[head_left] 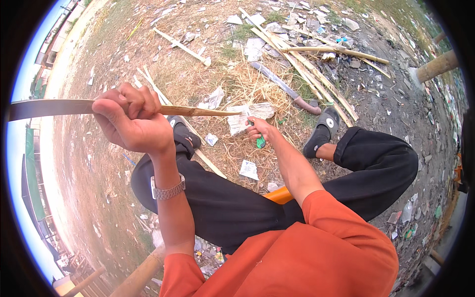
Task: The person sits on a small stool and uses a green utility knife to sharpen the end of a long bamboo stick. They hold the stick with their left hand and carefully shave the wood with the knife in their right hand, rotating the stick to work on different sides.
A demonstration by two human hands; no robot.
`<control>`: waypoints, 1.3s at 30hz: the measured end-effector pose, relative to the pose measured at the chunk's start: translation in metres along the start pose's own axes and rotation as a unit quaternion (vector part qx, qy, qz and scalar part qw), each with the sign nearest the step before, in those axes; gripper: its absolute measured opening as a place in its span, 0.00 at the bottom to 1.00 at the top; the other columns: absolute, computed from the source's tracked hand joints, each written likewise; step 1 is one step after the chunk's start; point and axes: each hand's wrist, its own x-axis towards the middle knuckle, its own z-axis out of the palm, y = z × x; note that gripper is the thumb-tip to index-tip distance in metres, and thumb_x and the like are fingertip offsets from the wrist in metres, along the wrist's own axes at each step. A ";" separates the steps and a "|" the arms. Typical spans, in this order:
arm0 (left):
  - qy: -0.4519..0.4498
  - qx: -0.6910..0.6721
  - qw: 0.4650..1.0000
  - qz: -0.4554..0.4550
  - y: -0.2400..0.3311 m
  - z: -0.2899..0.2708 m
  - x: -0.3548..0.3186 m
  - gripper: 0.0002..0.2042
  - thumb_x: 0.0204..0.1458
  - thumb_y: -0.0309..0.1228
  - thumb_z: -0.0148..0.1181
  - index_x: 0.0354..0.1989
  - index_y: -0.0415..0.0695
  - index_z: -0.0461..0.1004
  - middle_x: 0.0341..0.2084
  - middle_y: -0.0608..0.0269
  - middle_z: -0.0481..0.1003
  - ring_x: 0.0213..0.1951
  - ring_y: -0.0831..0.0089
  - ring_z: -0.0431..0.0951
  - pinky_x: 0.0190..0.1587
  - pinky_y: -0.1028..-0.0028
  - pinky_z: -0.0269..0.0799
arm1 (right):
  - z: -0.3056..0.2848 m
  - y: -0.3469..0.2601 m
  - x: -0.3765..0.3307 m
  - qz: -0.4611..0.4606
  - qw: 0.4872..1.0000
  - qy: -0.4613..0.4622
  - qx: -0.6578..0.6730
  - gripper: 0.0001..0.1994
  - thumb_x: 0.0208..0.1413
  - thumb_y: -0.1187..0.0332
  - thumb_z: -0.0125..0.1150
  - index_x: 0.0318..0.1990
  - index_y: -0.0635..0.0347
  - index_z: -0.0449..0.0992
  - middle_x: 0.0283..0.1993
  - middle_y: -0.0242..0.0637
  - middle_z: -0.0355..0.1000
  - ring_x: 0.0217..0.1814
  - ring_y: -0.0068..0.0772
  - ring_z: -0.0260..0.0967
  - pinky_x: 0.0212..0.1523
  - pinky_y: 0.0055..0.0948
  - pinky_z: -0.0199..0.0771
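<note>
A person in an orange shirt and black trousers (237,203) sits low over dry, littered straw ground (237,84), knees spread so the work stays clear of the body. The left hand (131,121), centre-left of frame, is clenched around a long, flat, pointed strip of brown bamboo (64,107), held level and raised. At centre, the right hand (260,131) grips a small green-handled tool (260,142), while a long-bladed knife (287,89) lies above it beside split canes (316,79).

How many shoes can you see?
2. One black shoe sits just right of the left hand; the other shoe is on the ground right of the right hand. None look hidden.
</note>
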 end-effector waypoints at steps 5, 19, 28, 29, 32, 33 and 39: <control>0.040 0.001 0.999 -0.003 0.003 0.002 0.004 0.19 0.62 0.47 0.42 0.23 0.50 0.52 0.12 0.74 0.48 0.12 0.86 0.44 0.14 0.82 0.37 | -0.021 -0.044 -0.052 -0.026 0.992 -0.027 0.124 0.13 0.61 0.56 0.44 0.34 0.56 0.61 0.18 0.27 0.55 0.11 0.19 0.46 0.11 0.24 0.46; 0.098 0.039 0.994 0.027 0.002 0.003 0.007 0.20 0.62 0.47 0.44 0.22 0.50 0.51 0.11 0.74 0.48 0.12 0.86 0.43 0.14 0.82 0.35 | 0.053 -0.156 -0.194 -0.236 0.948 0.101 -0.187 0.12 0.62 0.64 0.42 0.37 0.68 0.61 0.22 0.62 0.68 0.28 0.67 0.68 0.33 0.56 0.67; 0.075 0.017 0.997 0.019 0.002 0.004 0.002 0.20 0.61 0.47 0.44 0.23 0.49 0.52 0.12 0.74 0.48 0.12 0.86 0.43 0.14 0.82 0.35 | 0.047 -0.148 -0.179 -0.216 0.953 0.092 -0.193 0.15 0.63 0.61 0.40 0.39 0.69 0.61 0.26 0.63 0.70 0.31 0.67 0.68 0.36 0.58 0.65; 0.065 0.018 0.997 0.021 0.002 0.003 0.001 0.20 0.61 0.47 0.44 0.23 0.49 0.52 0.12 0.74 0.48 0.12 0.86 0.43 0.14 0.82 0.35 | 0.040 -0.150 -0.184 -0.205 0.958 0.074 -0.190 0.15 0.63 0.61 0.40 0.40 0.69 0.61 0.26 0.64 0.70 0.31 0.67 0.68 0.36 0.58 0.65; 0.042 0.015 0.999 0.023 0.005 0.005 -0.001 0.20 0.62 0.47 0.44 0.23 0.49 0.52 0.12 0.74 0.49 0.12 0.86 0.43 0.14 0.82 0.36 | 0.039 -0.162 -0.194 -0.209 0.959 0.072 -0.179 0.14 0.63 0.61 0.40 0.41 0.66 0.61 0.26 0.63 0.69 0.31 0.67 0.68 0.35 0.57 0.65; 0.039 0.009 0.999 0.022 0.005 0.009 -0.003 0.20 0.62 0.47 0.44 0.23 0.49 0.52 0.12 0.74 0.48 0.12 0.86 0.43 0.14 0.81 0.36 | 0.042 -0.163 -0.198 -0.220 0.959 0.076 -0.163 0.14 0.63 0.61 0.40 0.41 0.66 0.61 0.25 0.62 0.69 0.30 0.67 0.68 0.35 0.57 0.65; 0.060 0.019 0.998 0.018 0.002 0.008 0.003 0.20 0.62 0.47 0.44 0.23 0.49 0.53 0.11 0.74 0.48 0.12 0.85 0.43 0.14 0.81 0.36 | 0.035 -0.151 -0.180 -0.198 0.963 0.054 -0.174 0.14 0.61 0.63 0.41 0.41 0.70 0.62 0.27 0.63 0.70 0.31 0.66 0.70 0.36 0.56 0.69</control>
